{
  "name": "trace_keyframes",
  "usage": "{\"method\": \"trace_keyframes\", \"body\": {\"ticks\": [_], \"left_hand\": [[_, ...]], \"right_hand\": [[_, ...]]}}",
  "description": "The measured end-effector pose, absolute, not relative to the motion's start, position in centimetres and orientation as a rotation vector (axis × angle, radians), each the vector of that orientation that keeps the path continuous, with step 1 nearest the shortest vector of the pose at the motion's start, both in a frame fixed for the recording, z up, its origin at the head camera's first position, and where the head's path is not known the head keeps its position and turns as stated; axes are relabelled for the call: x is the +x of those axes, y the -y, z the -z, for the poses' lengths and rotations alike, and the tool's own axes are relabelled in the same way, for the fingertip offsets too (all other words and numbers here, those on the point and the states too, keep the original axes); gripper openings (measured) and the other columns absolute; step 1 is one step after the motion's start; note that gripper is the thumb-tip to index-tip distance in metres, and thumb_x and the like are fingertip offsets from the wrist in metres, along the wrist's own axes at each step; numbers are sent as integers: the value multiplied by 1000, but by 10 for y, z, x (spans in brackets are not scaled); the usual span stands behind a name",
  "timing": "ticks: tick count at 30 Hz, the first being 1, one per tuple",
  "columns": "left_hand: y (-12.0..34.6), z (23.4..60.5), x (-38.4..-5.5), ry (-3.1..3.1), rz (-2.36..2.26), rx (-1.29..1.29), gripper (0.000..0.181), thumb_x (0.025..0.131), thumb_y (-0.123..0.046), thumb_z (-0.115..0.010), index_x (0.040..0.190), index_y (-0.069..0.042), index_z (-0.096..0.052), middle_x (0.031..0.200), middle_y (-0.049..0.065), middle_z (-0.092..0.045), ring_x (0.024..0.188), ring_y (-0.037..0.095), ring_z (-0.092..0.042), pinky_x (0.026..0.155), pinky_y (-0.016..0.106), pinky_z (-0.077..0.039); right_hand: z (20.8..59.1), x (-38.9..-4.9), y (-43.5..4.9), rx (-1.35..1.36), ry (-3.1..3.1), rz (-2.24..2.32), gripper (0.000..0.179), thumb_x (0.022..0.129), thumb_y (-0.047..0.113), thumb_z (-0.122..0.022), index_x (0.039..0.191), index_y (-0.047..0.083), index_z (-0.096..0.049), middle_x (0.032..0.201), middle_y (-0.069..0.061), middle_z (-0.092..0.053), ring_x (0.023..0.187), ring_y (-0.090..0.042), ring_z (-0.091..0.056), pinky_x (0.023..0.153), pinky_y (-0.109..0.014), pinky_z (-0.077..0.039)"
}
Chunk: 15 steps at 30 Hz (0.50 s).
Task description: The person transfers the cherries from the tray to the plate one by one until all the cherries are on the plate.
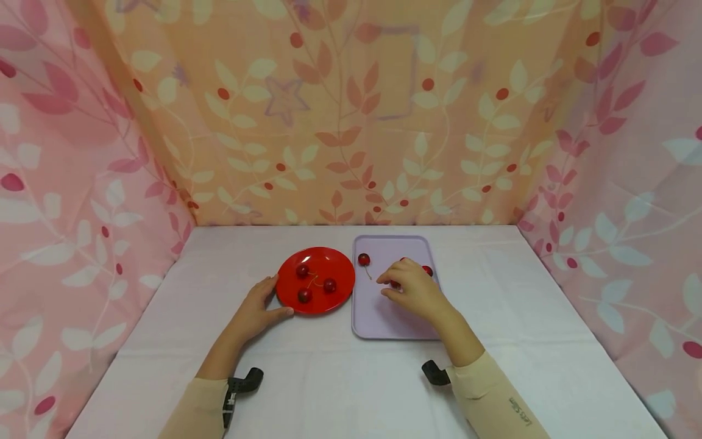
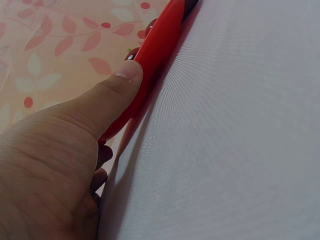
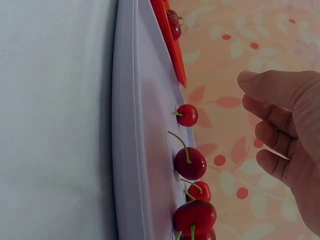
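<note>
My left hand (image 1: 258, 310) holds the red plate (image 1: 342, 292) by its left rim, the thumb lying on the near edge in the left wrist view. Three cherries with stems rest on the plate, one of them a dark cherry (image 1: 329, 285). Above the lilac tray (image 1: 367, 323), my right hand (image 1: 414, 288) has its thumb and fingers apart, with nothing between them. One stemmed cherry (image 1: 364, 260) lies at the tray's far left. Several more cherries, such as a dark red cherry (image 3: 195, 216), lie near the right hand, which partly hides them in the head view.
The plate's right edge meets the tray's left side on a white-covered table (image 1: 307, 378). Patterned cloth (image 1: 351, 152) encloses the back and both sides. A black wrist mount (image 1: 247, 381) sticks out by the left sleeve, another mount (image 1: 436, 372) by the right sleeve.
</note>
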<state>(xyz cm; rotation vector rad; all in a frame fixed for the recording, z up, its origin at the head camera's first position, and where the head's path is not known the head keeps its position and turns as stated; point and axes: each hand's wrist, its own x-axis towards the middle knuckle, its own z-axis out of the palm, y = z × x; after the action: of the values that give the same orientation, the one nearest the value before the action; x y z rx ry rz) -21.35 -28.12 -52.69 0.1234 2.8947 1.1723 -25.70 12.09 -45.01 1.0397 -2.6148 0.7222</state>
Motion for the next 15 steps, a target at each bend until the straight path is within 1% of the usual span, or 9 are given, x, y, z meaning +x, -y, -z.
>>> {"method": "trace_keyframes", "body": {"ticks": [5,11,15], "left_hand": [[281,526,-214,-2889,-1156,101,109,79,-59,-81,164,-17,-27,168,13,-28,156,39,-19,117,65,-30],[281,524,-212,-2881,-1160,100,109,79,-58,-82,163,-15,-27,168,15,-28,156,40,-19,117,66,-29],[281,526,-214,-2888,-1164,114,109,80,-59,-81,163,-16,-27,168,14,-28,156,40,-19,117,65,-29]], "right_hand": [[453,-263,-127,1028,2619,-683,17,85,11,-82,101,15,-80,93,2,-72,93,-16,-57,85,-35,-49],[461,-268,-130,1034,2583,-621,18,80,5,-83,97,13,-80,89,3,-72,90,-18,-58,84,-37,-49],[469,-270,-131,1019,2612,-600,18,80,5,-83,95,14,-80,92,4,-74,93,-19,-61,87,-38,-51]]}}
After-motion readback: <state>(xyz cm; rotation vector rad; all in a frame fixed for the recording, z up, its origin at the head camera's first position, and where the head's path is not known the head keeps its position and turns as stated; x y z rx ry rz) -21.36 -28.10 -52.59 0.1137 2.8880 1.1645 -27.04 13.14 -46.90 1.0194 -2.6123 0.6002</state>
